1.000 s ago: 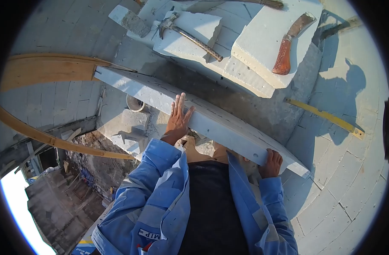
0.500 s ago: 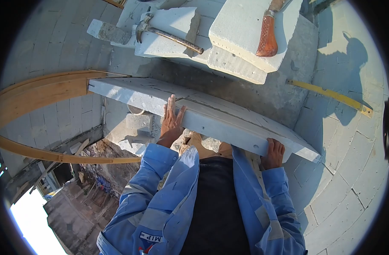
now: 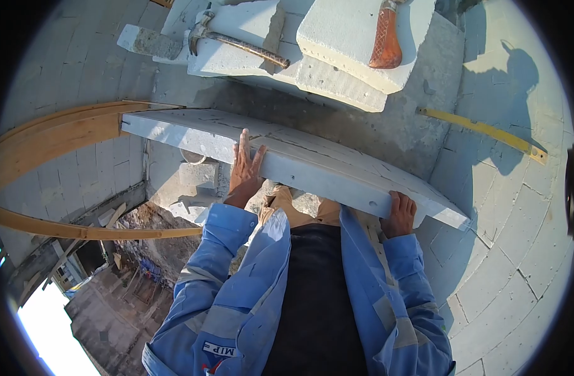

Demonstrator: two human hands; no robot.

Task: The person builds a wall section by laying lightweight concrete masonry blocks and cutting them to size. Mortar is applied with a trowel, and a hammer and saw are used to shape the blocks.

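Observation:
A long row of pale aerated concrete blocks runs across in front of me, with a joint line along its top. My left hand point(image 3: 244, 172) lies against the near face of the concrete block point(image 3: 318, 178), fingers stretched out and reaching over its top edge. At the block's right end, my right hand point(image 3: 400, 214) is curled over the upper edge; its thumb is hidden. Between both hands the block sits in line with the row, close to my body.
Beyond the row, a claw hammer point(image 3: 236, 45) and an orange-brown handled tool point(image 3: 386, 41) rest on pale blocks. A yellow level point(image 3: 484, 130) lies at right. Curved-looking timber boards point(image 3: 61, 138) extend from the left. Lower left, a drop opens onto rubble ground point(image 3: 121, 319).
The whole view has shifted slightly, with things appearing a little further up and left. Both hands keep their places on the block.

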